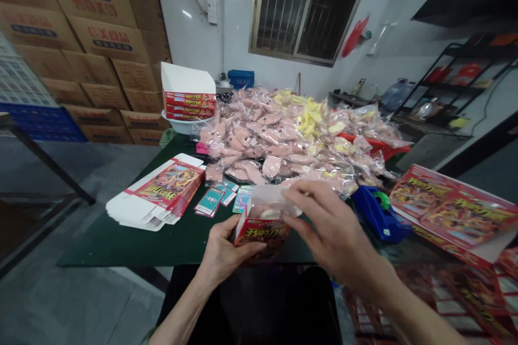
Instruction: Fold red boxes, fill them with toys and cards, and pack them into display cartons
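My left hand (226, 250) clasped an open, red-printed cardboard box (263, 235); beside it, my right hand (329, 223) curled at clear plastic film (289, 208), whether pinching I couldn't tell.

Bold yellow Chinese characters, seemingly "我的刀盾", run across the printed red display box (453, 202) at right. Similar lettering marks the small red box (262, 233) at front centre and the flattened boxes (170, 180) at left. Stacked brown cartons (101, 38) bear blurred red capitals, an X and O among them. White writing on the teal card (209, 201) is too small to read.
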`<state>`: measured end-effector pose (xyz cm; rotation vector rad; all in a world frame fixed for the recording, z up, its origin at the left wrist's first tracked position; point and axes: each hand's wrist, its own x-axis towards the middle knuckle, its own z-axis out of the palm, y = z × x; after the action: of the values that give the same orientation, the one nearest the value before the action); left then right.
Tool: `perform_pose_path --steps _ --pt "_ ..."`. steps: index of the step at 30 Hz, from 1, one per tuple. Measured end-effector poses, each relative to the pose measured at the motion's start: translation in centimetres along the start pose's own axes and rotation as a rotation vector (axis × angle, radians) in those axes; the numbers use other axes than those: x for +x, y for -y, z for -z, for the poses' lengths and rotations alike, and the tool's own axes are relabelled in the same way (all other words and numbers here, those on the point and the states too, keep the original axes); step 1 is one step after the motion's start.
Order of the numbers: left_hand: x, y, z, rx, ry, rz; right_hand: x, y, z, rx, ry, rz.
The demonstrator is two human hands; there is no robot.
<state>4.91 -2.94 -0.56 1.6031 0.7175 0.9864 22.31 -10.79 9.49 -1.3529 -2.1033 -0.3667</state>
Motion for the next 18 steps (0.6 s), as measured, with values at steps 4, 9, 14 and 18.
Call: perform_pose_path --steps 4,9,14,18 --pt "-1.3 0.2 -0.3 0.115 -0.097 -0.2 -1.4 2.9 -3.6 0.019 0.02 0.065" --pt "-4.1 0.9 1.2 0.213 -0.146 -0.156 -1.7 5.0 -3.4 0.199 -0.083 0.145" --pt "-7.6 1.7 6.8 0.349 -0.586 0.087 -1.2 1.0 -6.6 0.219 -0.394 -0.227" --pt "-8.5 0.7 10.0 0.323 -0.926 0.176 -0.7 -4.2 -14.8 0.119 0.117 -0.267"
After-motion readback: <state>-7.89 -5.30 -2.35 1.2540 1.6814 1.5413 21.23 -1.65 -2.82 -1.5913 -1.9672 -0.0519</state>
